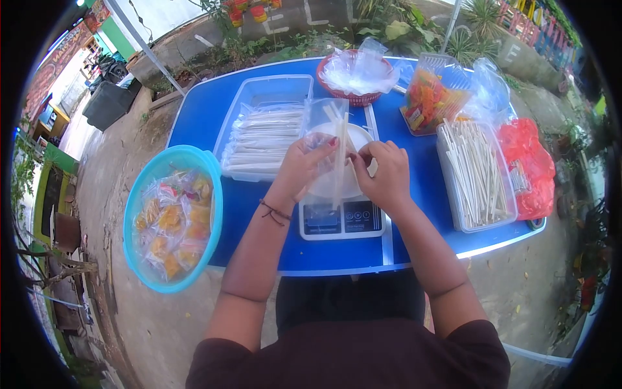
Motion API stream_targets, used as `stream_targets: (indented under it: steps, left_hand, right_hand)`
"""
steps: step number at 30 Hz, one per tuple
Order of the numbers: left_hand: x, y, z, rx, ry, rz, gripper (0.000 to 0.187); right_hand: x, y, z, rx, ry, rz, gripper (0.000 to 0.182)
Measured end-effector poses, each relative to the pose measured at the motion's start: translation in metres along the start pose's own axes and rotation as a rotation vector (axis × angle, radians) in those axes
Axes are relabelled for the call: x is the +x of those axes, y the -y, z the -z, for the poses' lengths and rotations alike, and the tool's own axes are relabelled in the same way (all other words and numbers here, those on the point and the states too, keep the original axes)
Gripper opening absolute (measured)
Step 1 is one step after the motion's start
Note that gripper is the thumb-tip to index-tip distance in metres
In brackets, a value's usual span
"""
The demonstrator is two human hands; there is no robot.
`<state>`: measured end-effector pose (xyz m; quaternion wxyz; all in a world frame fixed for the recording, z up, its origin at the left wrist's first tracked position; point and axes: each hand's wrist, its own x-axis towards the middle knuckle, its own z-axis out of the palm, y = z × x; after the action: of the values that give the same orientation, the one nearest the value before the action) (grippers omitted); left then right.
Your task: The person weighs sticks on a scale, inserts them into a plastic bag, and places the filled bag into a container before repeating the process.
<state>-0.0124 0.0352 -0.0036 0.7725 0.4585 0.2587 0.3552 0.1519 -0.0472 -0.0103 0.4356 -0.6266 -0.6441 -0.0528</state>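
Above a white kitchen scale with a round white plate on it, I hold a clear plastic bag with a few thin pale sticks in it. My left hand is closed around the bag's left side, thumb pressed on the front. My right hand is pinched at the bag's right edge; its fingertips partly hide what they grip. To the right stands a clear tub of loose pale sticks. Behind my left hand, a clear tray holds several filled stick packets.
A turquoise basin with bagged yellow-orange food stands at the left. Along the back are a red basket of clear bags and a plastic container of colourful packets. A red plastic bag lies at the right of the blue table.
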Motion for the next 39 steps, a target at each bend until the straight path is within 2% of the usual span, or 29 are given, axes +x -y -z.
stream_targets:
  steps: [6,17,23,29,33,39]
  left_hand:
    - [-0.002,0.001,-0.001,0.073,0.086,-0.021,0.021]
    - [-0.004,0.001,-0.003,0.148,0.064,-0.065,0.02]
    - [-0.005,0.001,-0.002,0.155,0.093,-0.044,0.02]
    - [-0.004,0.003,-0.002,0.186,0.109,-0.072,0.02]
    - [-0.003,0.0,-0.003,0.128,0.112,-0.101,0.021]
    - [-0.005,-0.004,-0.004,0.402,0.118,-0.184,0.018]
  right_hand:
    - [0.001,0.0,0.004,-0.008,0.033,-0.046,0.01]
    - [0.001,-0.002,0.001,-0.042,-0.006,0.002,0.006]
    - [0.001,-0.001,0.003,-0.015,0.055,-0.025,0.006]
    - [0.004,-0.005,0.002,0.19,0.067,-0.094,0.009]
    - [0.008,-0.003,0.005,0.341,0.048,-0.224,0.011]
    - [0.012,-0.015,0.007,0.527,-0.136,-0.269,0.013]
